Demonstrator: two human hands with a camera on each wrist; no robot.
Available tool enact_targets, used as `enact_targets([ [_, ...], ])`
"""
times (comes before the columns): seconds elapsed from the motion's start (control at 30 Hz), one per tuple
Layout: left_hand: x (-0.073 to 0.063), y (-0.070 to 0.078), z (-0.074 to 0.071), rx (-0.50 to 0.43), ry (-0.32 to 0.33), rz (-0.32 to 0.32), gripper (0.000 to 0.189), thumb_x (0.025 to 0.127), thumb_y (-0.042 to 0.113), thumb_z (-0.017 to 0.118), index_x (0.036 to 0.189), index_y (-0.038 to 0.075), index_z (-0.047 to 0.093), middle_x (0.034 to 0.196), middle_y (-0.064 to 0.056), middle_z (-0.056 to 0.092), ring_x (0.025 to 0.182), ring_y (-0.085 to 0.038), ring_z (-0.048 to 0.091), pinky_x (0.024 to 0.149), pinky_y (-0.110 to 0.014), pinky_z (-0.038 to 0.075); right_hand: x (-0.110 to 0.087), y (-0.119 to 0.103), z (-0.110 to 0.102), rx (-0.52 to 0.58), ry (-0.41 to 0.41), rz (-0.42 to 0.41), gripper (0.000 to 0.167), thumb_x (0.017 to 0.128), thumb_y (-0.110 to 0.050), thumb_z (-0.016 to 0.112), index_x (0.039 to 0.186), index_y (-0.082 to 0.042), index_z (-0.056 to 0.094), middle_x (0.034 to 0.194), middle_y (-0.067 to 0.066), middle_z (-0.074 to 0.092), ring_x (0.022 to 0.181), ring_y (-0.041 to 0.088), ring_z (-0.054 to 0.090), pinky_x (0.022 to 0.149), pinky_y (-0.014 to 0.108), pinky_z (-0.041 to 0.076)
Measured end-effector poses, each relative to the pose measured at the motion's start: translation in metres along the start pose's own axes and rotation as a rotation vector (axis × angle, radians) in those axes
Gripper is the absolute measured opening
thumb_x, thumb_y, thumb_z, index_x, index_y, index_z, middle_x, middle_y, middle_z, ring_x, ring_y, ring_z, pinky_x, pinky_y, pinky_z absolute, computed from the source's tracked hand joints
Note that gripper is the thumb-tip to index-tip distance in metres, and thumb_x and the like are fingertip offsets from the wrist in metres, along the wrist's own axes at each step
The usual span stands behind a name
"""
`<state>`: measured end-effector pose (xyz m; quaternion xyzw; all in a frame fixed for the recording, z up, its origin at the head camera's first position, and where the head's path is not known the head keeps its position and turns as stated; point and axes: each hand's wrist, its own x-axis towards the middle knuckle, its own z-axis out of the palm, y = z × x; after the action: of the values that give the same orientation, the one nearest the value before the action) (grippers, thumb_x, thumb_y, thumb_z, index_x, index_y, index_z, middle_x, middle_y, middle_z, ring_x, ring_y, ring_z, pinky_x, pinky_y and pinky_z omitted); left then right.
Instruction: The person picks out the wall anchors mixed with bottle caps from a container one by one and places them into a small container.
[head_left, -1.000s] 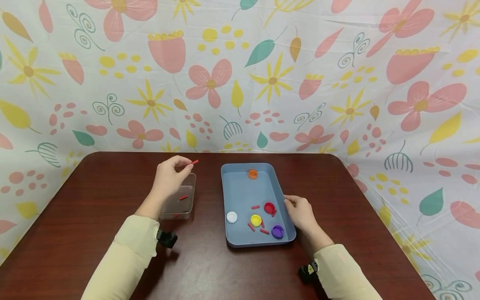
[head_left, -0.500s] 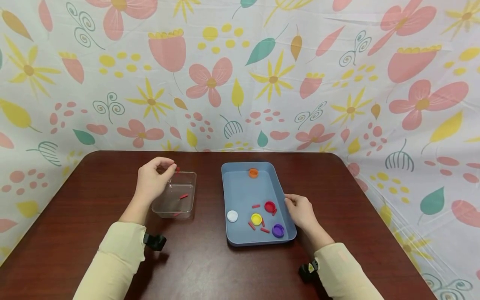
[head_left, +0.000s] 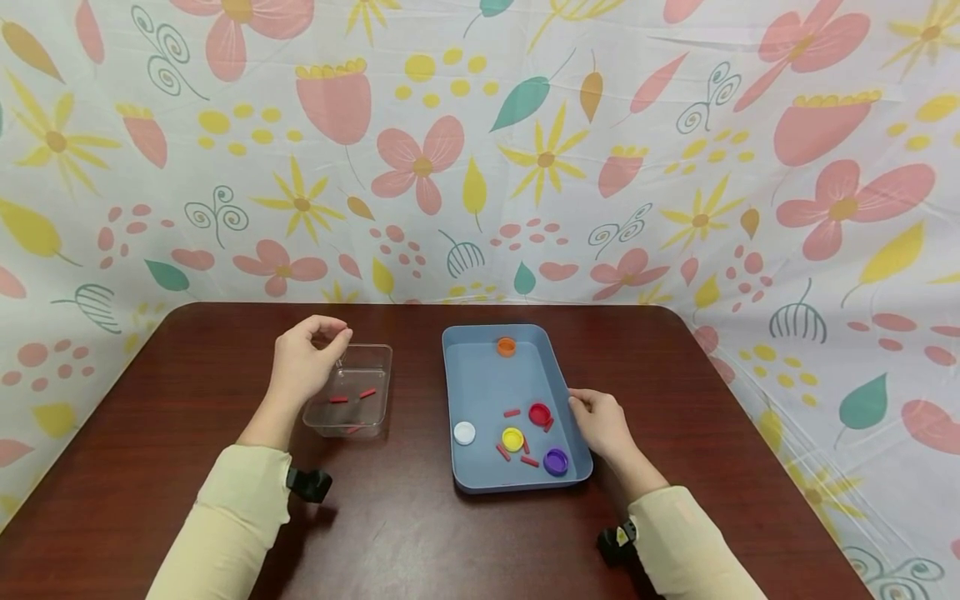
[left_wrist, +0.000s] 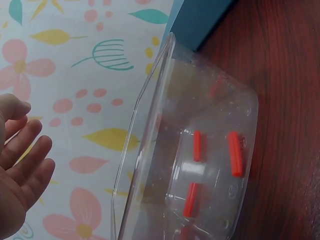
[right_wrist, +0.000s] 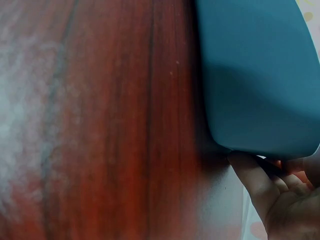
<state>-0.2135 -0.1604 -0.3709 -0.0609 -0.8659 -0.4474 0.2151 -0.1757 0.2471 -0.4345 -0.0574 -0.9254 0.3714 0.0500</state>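
My left hand (head_left: pixel 303 358) hovers over the left rim of a clear plastic container (head_left: pixel 330 412), its fingers loosely bent around nothing. Several short red sticks lie inside; one red stick (left_wrist: pixel 235 154) shows nearest the container's wall in the left wrist view. On the right, my right hand (head_left: pixel 602 425) holds the right edge of a shallow blue tray (head_left: pixel 487 375), with its fingers (right_wrist: pixel 252 180) against the wall. Inside the tray are several more red sticks and small round lids: a yellow lid (head_left: pixel 512 440), red lid (head_left: pixel 539 414), purple lid (head_left: pixel 556 462), white lid (head_left: pixel 464 433) and orange lid (head_left: pixel 506 347).
Container and tray stand side by side on a dark brown table (head_left: pixel 420 533), a narrow strip of wood between them. Behind the table's back edge hangs a flower-print cloth (head_left: pixel 480 167), which also runs down both sides.
My left hand has moved left over the container and let go of a red stick, which now lies inside with the others. The right hand and the tray have stayed in place.
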Motion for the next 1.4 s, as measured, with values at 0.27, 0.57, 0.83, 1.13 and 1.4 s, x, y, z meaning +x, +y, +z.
enact_targets([
  [0.27, -0.001, 0.002, 0.004, -0.023, -0.024, 0.006, 0.016, 0.089, 0.018, 0.065, 0.098, 0.004, 0.068, 0.088, -0.011, 0.069, 0.077, -0.019, 0.061, 0.064, -0.016, 0.045, -0.001, -0.001, -0.001, 0.005, -0.011, 0.008, 0.031, 0.095, -0.013, 0.051, 0.12, 0.003, 0.063, 0.11, 0.022, 0.067, 0.094, 0.026, 0.064, 0.075, 0.04, 0.054],
  [0.57, -0.001, 0.007, 0.011, -0.038, -0.049, 0.009, 0.017, 0.088, 0.017, 0.065, 0.099, 0.004, 0.068, 0.089, -0.012, 0.069, 0.081, -0.022, 0.064, 0.068, -0.019, 0.047, -0.001, 0.0, -0.001, 0.009, -0.008, 0.001, 0.031, 0.095, -0.012, 0.051, 0.119, 0.003, 0.063, 0.108, 0.022, 0.068, 0.092, 0.026, 0.063, 0.074, 0.038, 0.054],
  [0.83, -0.002, 0.013, 0.019, -0.044, -0.087, -0.004, 0.016, 0.088, 0.018, 0.066, 0.098, 0.005, 0.068, 0.09, -0.011, 0.071, 0.082, -0.022, 0.065, 0.07, -0.024, 0.049, -0.001, 0.001, 0.0, 0.006, -0.006, 0.003, 0.031, 0.095, -0.013, 0.052, 0.119, 0.003, 0.064, 0.106, 0.021, 0.068, 0.09, 0.024, 0.063, 0.071, 0.034, 0.053],
  [1.13, -0.002, 0.022, 0.032, -0.076, -0.148, -0.006, 0.016, 0.088, 0.017, 0.066, 0.099, 0.005, 0.067, 0.091, -0.011, 0.072, 0.082, -0.023, 0.067, 0.068, -0.025, 0.051, 0.0, 0.002, 0.0, 0.01, -0.01, 0.009, 0.031, 0.095, -0.013, 0.052, 0.119, 0.003, 0.063, 0.107, 0.021, 0.068, 0.09, 0.024, 0.064, 0.072, 0.037, 0.054],
  [1.4, -0.002, 0.03, 0.043, -0.076, -0.193, -0.007, 0.017, 0.088, 0.022, 0.067, 0.1, 0.01, 0.067, 0.098, -0.008, 0.071, 0.085, -0.023, 0.068, 0.068, -0.032, 0.054, 0.0, 0.0, -0.001, 0.009, -0.001, 0.006, 0.031, 0.095, -0.013, 0.052, 0.119, 0.002, 0.063, 0.105, 0.02, 0.069, 0.087, 0.022, 0.063, 0.07, 0.034, 0.053],
])
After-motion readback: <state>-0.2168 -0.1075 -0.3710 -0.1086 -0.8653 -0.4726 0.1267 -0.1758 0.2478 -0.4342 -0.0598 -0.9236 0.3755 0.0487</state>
